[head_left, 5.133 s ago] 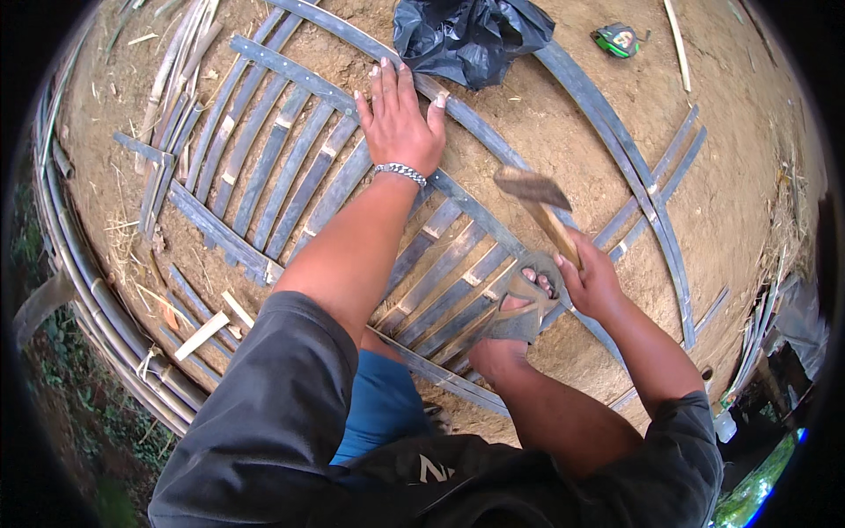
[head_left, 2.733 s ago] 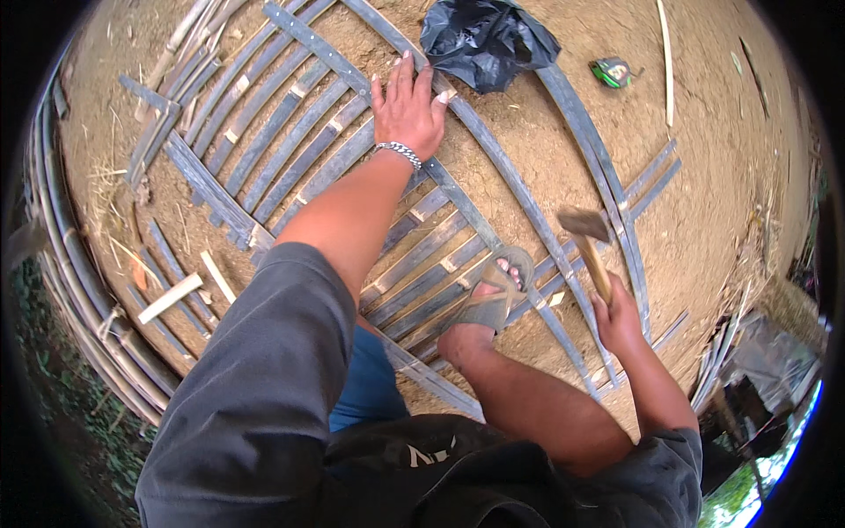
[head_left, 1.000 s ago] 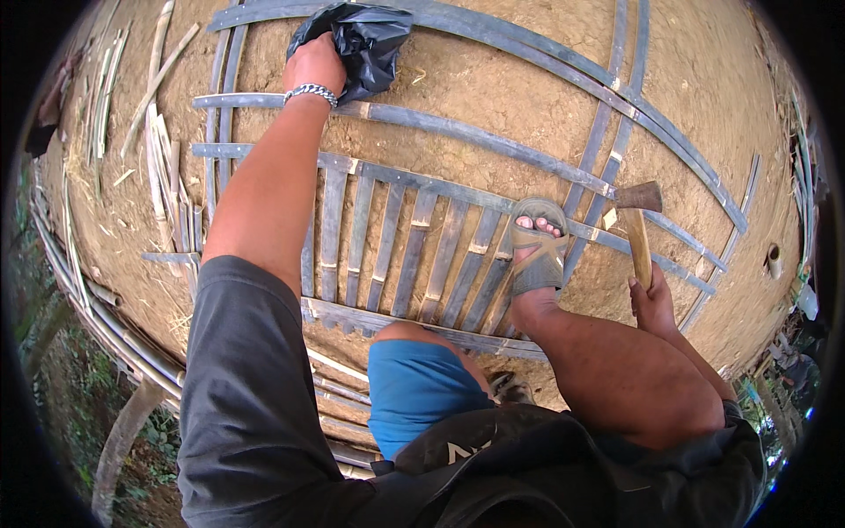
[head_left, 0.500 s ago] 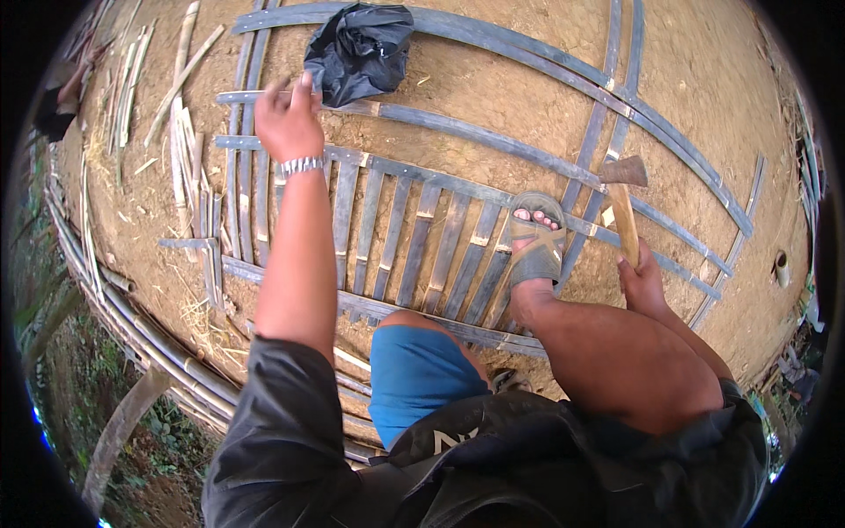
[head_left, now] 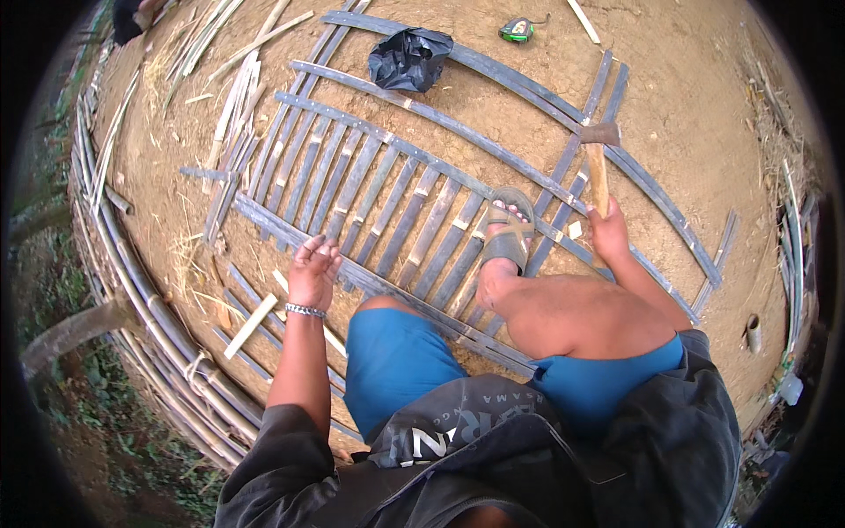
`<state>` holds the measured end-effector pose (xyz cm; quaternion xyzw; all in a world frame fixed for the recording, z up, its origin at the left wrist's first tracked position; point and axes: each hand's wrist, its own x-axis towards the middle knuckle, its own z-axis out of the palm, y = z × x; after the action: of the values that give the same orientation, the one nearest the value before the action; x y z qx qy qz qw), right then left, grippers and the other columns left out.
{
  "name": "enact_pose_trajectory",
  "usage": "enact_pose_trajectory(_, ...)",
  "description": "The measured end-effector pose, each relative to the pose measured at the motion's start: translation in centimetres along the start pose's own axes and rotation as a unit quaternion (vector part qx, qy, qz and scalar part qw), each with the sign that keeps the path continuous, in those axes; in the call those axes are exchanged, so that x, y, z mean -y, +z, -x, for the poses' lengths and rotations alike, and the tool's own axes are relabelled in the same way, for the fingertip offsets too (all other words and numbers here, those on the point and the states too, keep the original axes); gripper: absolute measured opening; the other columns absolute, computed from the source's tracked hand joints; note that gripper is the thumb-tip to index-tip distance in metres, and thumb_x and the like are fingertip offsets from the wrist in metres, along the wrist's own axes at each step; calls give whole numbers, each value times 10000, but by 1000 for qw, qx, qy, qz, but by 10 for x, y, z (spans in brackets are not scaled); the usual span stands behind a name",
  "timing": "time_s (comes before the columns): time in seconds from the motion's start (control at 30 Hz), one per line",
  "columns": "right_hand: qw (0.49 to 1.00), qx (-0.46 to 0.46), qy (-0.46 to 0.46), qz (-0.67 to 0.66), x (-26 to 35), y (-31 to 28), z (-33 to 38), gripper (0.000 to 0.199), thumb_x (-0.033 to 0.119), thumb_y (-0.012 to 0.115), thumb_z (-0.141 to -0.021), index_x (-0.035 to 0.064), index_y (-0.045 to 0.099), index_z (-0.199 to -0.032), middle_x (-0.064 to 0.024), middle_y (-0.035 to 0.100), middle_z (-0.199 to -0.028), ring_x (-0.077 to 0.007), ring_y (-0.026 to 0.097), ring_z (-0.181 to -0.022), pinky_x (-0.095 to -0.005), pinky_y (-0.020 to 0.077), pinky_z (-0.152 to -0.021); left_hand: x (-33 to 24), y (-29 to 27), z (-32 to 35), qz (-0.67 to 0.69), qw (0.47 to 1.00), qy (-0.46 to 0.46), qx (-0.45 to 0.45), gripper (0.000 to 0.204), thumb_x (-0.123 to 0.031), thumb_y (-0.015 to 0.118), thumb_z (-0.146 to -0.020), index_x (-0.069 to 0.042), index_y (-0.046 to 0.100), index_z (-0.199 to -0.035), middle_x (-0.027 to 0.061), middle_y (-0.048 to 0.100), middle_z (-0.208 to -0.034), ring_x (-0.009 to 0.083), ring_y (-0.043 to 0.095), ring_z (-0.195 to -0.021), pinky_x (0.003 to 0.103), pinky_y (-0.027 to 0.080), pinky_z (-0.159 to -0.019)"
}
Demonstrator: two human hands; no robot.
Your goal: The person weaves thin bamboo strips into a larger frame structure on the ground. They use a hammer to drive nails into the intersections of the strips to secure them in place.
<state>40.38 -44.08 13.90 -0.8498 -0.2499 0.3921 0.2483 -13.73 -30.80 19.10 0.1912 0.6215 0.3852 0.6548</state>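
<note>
My right hand [head_left: 609, 236] grips the wooden handle of a hatchet [head_left: 598, 180], its dark metal head up and resting over the slats at the right. My left hand [head_left: 314, 275] is drawn in over the near rail of a lattice frame [head_left: 422, 238] made of dark split-bamboo slats on the ground. Its fingers are curled in, and whatever they may hold is too small to make out. A black plastic bag [head_left: 410, 60] lies crumpled on the frame's far strips. My sandalled foot [head_left: 509, 231] presses on the slats between my hands.
A green and black tape measure [head_left: 518, 31] lies on the dirt beyond the bag. Loose bamboo strips [head_left: 233, 110] are scattered at the far left. Bamboo poles [head_left: 158, 308] edge the ground at left. A short bamboo tube [head_left: 753, 334] stands at right. Part of another person [head_left: 132, 19] shows at the upper left.
My left hand has pulled back from the black bag toward me, to the near rail. The hatchet, still in my right hand, has shifted up and to the left in view.
</note>
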Motion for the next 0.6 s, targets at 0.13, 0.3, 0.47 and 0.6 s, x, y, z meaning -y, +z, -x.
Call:
enact_pose_trajectory(0.13,988,-78,-77,105,-79,-66,-4,392,183,638,-1002,56,518,-1354,-35,569,-725,-147,544,-539,-316,454,-493,21,-21,3,70,996,-4,62,322,16,556,-971,-27,560,-1291,99,662,-1137,130,622,-870,277,547,-781)
enact_pose_trajectory(0.3,964,-129,-59,223,-109,-145,67,448,226,663,-967,47,565,-1366,-239,699,-1067,-363,687,-1012,-460,518,-889,40,-45,20,184,980,-25,71,321,-106,535,-1019,-20,535,-1327,32,578,-967,133,538,-780,268,500,-706)
enact_pose_trajectory(0.47,966,-179,-116,145,-175,-211,140,452,194,639,-960,29,555,-1372,-252,677,-1109,-378,667,-1069,-454,504,-938,51,-62,39,191,981,-5,-29,219,-288,640,-1006,-87,608,-1087,-52,396,-704,67,383,-553,241,292,-467)
enact_pose_trajectory(0.6,965,-187,-114,142,-159,-278,183,486,179,611,-953,21,508,-1401,-293,663,-1126,-418,654,-1099,-470,494,-969,63,-57,58,126,984,23,-124,216,-331,661,-1002,-118,626,-1004,-64,325,-619,61,315,-461,250,221,-408)
